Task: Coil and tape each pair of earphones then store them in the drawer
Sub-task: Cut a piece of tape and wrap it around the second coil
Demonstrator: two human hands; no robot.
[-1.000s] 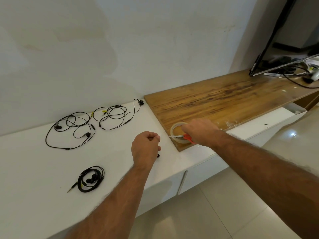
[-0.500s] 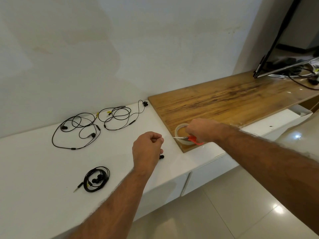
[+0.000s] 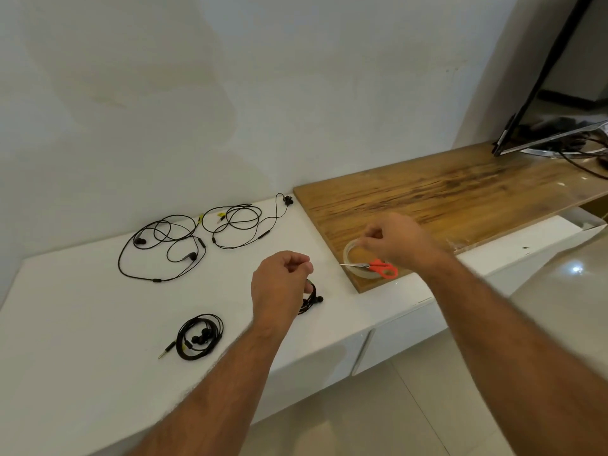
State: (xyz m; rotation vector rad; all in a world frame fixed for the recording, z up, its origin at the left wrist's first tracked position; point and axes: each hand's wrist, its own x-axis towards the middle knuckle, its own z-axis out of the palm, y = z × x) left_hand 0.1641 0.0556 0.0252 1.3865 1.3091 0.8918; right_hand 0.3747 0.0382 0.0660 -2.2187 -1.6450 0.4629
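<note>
White counter: earphones coiled, two loose; wooden board

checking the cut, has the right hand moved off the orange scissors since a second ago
Yes: the right hand has lifted off the orange-handled scissors, now pinching at the clear tape roll.

Black earphones, orange-handled scissors, seemingly clear tape, streaky brown board.

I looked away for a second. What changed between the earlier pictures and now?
The right hand let go of the red-handled scissors, which now lie across the tape roll, and pinches the roll's edge. The left hand still holds the coiled earphones; the other earphones lie as before.
</note>
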